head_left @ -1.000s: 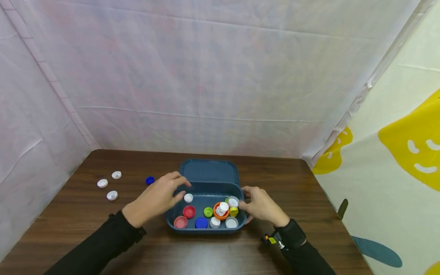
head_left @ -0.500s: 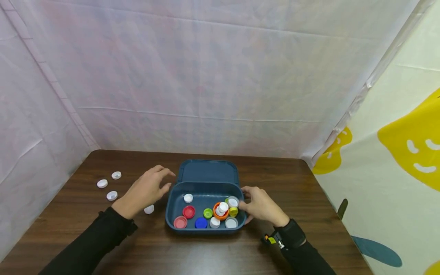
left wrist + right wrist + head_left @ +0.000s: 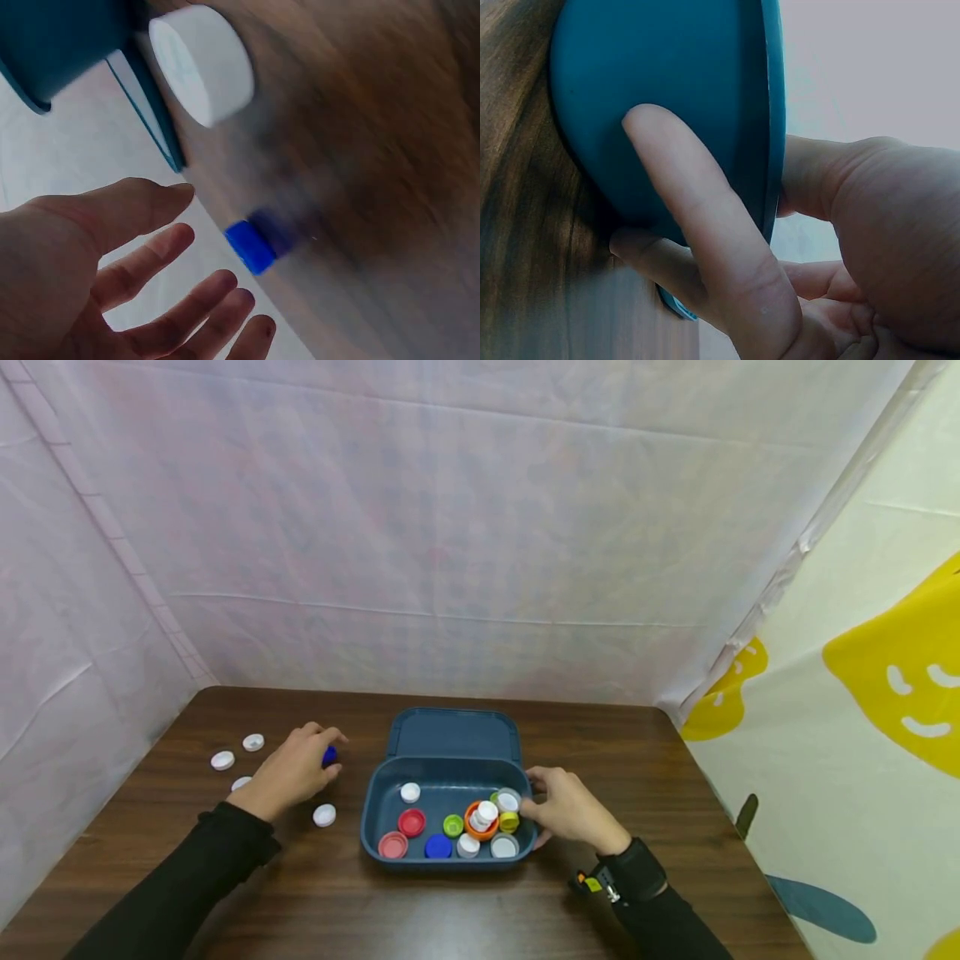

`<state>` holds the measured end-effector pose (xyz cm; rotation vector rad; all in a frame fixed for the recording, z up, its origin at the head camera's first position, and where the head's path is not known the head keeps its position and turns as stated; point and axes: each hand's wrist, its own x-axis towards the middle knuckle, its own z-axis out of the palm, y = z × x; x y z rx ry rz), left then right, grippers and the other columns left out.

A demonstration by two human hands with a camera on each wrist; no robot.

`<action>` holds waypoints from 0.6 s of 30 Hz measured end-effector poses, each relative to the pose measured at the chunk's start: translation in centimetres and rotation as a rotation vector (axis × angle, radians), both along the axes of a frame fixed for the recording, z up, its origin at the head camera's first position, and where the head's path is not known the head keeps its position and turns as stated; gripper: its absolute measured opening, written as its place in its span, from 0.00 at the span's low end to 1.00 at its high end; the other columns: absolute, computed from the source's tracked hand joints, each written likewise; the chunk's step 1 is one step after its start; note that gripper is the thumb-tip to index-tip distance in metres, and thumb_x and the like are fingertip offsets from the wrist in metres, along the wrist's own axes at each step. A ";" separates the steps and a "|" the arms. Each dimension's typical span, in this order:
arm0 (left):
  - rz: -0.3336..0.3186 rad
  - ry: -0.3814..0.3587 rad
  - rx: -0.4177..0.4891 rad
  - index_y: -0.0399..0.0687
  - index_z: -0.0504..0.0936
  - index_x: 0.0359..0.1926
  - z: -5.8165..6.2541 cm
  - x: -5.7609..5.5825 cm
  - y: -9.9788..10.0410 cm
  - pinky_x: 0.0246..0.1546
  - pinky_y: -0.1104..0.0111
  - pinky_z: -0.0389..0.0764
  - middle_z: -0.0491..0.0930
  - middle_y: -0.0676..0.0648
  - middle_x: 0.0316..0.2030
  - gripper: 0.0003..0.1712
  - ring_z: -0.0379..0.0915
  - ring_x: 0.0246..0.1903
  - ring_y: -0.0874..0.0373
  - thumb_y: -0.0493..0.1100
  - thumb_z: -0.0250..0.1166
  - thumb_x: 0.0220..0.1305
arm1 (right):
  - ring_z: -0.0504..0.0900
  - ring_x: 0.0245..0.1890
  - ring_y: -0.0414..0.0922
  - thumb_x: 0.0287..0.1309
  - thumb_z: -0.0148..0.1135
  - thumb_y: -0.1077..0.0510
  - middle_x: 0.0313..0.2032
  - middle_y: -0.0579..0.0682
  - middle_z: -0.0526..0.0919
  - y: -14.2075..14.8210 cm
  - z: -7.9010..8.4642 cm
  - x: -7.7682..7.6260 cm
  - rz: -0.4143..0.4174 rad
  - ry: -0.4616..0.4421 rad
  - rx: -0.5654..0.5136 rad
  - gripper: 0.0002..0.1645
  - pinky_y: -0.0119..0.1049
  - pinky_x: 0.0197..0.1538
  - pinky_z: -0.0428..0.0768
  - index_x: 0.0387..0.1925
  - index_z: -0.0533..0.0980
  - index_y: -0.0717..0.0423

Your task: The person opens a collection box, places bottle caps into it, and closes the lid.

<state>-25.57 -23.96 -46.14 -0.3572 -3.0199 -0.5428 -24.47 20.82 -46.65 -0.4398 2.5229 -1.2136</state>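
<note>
My left hand (image 3: 294, 767) reaches over the table's left part, beside a small blue bottle cap (image 3: 329, 756). In the left wrist view a gap separates its spread fingers from the blue cap (image 3: 251, 247), and nothing is between them. My right hand (image 3: 573, 810) grips the right wall of a dark blue plastic box (image 3: 450, 865). The right wrist view shows fingers (image 3: 697, 195) against the box's outer wall (image 3: 667, 60), with the thumb over the rim. Inside the box lie several caps, among them a red cap (image 3: 412, 822), a green cap (image 3: 453, 825) and an orange cap (image 3: 482, 832).
The box's lid (image 3: 454, 733) lies folded back behind it. A white cap (image 3: 324, 815) rests between the left hand and the box. Farther left are more white caps (image 3: 222, 760), one partly hidden by the hand. White cloth (image 3: 435, 527) hangs behind the wooden table (image 3: 600, 743).
My left hand has moved left from above the box to beside the blue cap on the table. A white cap left of the box has come into view. The right hand has stayed put.
</note>
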 end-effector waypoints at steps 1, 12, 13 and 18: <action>0.001 -0.010 -0.004 0.37 0.86 0.71 0.0 -0.1 -0.2 0.60 0.34 0.89 0.81 0.24 0.64 0.27 0.79 0.66 0.22 0.38 0.77 0.76 | 0.97 0.33 0.49 0.74 0.72 0.64 0.65 0.75 0.89 0.0 0.0 0.0 0.002 0.000 -0.002 0.34 0.48 0.31 0.96 0.77 0.76 0.72; -0.046 -0.010 -0.015 0.33 0.89 0.62 -0.3 -0.6 -1.0 0.60 0.36 0.91 0.86 0.28 0.54 0.19 0.87 0.57 0.29 0.31 0.77 0.73 | 0.97 0.31 0.48 0.74 0.72 0.64 0.64 0.74 0.89 0.1 -0.1 -0.1 -0.002 -0.003 0.002 0.34 0.48 0.31 0.96 0.76 0.77 0.72; -0.048 -0.008 -0.016 0.33 0.90 0.61 -0.3 -0.6 -1.0 0.60 0.36 0.92 0.86 0.28 0.53 0.18 0.88 0.56 0.29 0.31 0.77 0.73 | 0.97 0.31 0.48 0.74 0.72 0.64 0.64 0.74 0.89 0.1 0.0 -0.1 -0.003 -0.002 0.003 0.34 0.48 0.31 0.96 0.76 0.77 0.72; -0.050 -0.013 -0.022 0.34 0.91 0.57 -0.5 -0.8 -1.0 0.59 0.37 0.92 0.88 0.30 0.51 0.15 0.88 0.55 0.30 0.30 0.78 0.71 | 0.97 0.31 0.48 0.74 0.72 0.63 0.64 0.74 0.89 0.0 0.0 -0.1 -0.003 -0.001 0.007 0.33 0.49 0.31 0.96 0.76 0.77 0.72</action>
